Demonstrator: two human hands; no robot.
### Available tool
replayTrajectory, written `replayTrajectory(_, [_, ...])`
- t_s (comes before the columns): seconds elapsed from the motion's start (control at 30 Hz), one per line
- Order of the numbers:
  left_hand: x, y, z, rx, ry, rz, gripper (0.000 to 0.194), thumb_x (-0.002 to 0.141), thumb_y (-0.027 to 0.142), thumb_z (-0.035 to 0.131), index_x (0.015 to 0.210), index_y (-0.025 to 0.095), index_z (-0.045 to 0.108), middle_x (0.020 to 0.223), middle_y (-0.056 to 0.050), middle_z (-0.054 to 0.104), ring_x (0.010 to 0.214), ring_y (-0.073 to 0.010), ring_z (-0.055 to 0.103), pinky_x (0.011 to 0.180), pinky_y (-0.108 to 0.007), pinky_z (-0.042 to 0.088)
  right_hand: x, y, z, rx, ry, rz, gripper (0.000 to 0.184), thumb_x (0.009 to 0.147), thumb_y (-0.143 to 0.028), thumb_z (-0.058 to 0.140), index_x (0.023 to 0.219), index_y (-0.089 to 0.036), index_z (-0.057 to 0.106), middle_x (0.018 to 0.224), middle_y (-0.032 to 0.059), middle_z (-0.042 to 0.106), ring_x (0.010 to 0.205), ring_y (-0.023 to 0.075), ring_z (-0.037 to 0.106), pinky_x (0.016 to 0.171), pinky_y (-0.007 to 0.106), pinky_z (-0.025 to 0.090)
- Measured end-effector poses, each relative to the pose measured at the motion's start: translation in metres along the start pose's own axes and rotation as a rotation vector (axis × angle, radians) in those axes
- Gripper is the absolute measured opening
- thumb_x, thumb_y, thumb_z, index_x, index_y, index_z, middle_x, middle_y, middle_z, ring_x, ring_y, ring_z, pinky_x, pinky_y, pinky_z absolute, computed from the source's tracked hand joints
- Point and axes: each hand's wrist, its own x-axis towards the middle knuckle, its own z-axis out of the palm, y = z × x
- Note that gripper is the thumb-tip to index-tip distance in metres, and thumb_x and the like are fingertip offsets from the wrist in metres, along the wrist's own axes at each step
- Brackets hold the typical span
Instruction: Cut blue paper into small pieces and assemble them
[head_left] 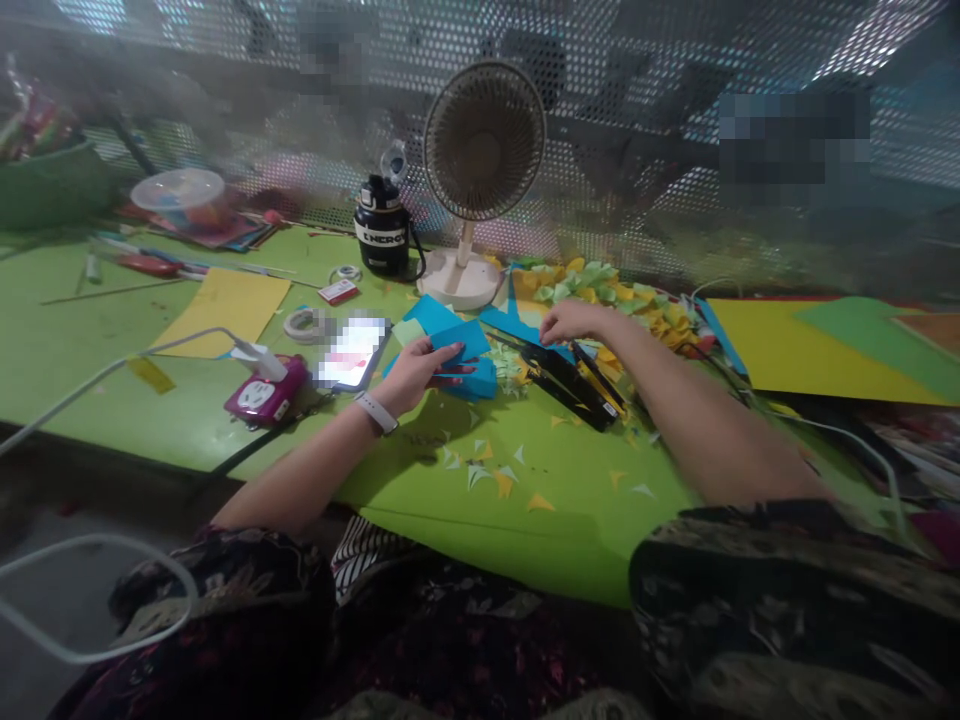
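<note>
My left hand (420, 372) grips several pieces of blue paper (465, 340), thumb on top and fingers beneath. A light green slip shows behind the thumb. My right hand (579, 320) hovers above a long black stapler-like tool (574, 385), beside a blue paper strip (517, 322). Its fingertips are pinched together, and whatever lies between them is too small to tell. Small yellow and pale green paper scraps (502, 485) are scattered on the green table (525, 545) in front of the hands.
A white fan (484, 140) and black jug (382, 230) stand at the back. Left lie a phone (352, 352), tape roll (304, 325), yellow sheet (232, 305) and purple power socket (262, 395) with a white cable. Cut paper pieces (592, 285) heap behind my right hand; coloured sheets (810, 350) lie right.
</note>
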Motion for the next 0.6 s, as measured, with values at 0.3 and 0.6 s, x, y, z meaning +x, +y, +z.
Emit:
replayTrajectory(0.3, [0.005,0.001,-0.003,-0.029,0.005,0.034,0.022,0.079,0.026,0.079,0.090,0.013,0.064,0.085,-0.009,0.077,0.073,-0.0177,0.075,0.061,-0.023,0.056,0.043,-0.016,0.018,-0.103,-0.188,0.079,0.036,0.046,-0.032,0.095,0.063,-0.015,0.069,0.061,0.0069,0.068,0.073,0.0292,0.069,0.066,0.042,0.056])
replayTrajectory(0.6, [0.007,0.008,-0.008,-0.115,0.106,0.193,0.030,0.073,0.031,0.083,0.090,0.015,0.063,0.094,-0.007,0.075,0.086,-0.0209,0.076,0.064,-0.023,0.055,0.041,-0.014,-0.001,-0.038,-0.116,-0.019,0.030,0.056,-0.034,0.089,0.059,-0.015,0.066,0.060,0.0052,0.066,0.066,0.0230,0.068,0.066,0.035,0.054])
